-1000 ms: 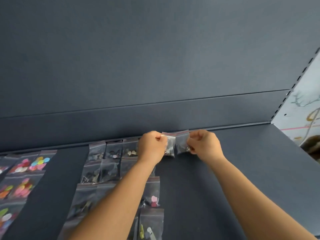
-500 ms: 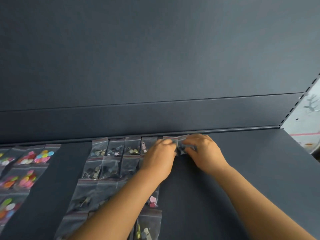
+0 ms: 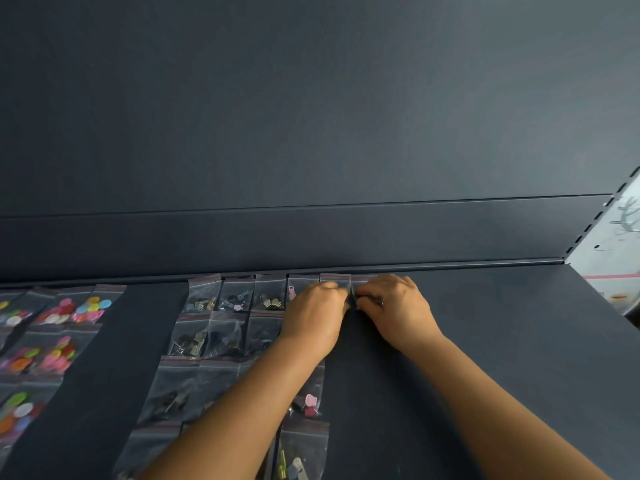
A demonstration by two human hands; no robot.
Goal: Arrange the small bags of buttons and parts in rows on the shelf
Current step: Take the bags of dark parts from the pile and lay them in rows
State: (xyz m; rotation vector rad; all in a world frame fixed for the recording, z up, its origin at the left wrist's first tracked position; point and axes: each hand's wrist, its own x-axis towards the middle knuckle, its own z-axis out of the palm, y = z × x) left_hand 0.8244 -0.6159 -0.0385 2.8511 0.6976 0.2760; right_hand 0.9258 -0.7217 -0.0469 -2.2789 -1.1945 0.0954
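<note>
- Two small clear bags lie flat at the back edge of the shelf [image 3: 485, 341], side by side: the left bag [image 3: 334, 279] and the right bag [image 3: 362, 280], only their red-striped tops showing past the fingers.
- The left hand [image 3: 313, 322] rests knuckles-up on the left bag, fingers curled down onto it; whether it pinches the plastic or only presses it, I cannot tell.
- The right hand [image 3: 394, 311] lies on the right bag, its fingertips bent and nipping the bag's left edge, close against the left hand.
- At 9 o'clock from the hands the back row [image 3: 254, 294] runs on with four more bags of dark metal parts, one holding a pink piece, all touching edge to edge.
- Toward 7 o'clock further rows of parts bags [image 3: 207, 337] lie in columns, partly under the left forearm; one bag with pink pieces [image 3: 309, 400] sits beside that forearm.
- Far out at 9 o'clock, apart from these, lie bags of bright buttons [image 3: 69, 311].
- At 12 o'clock rises the dark back panel [image 3: 311, 133].
</note>
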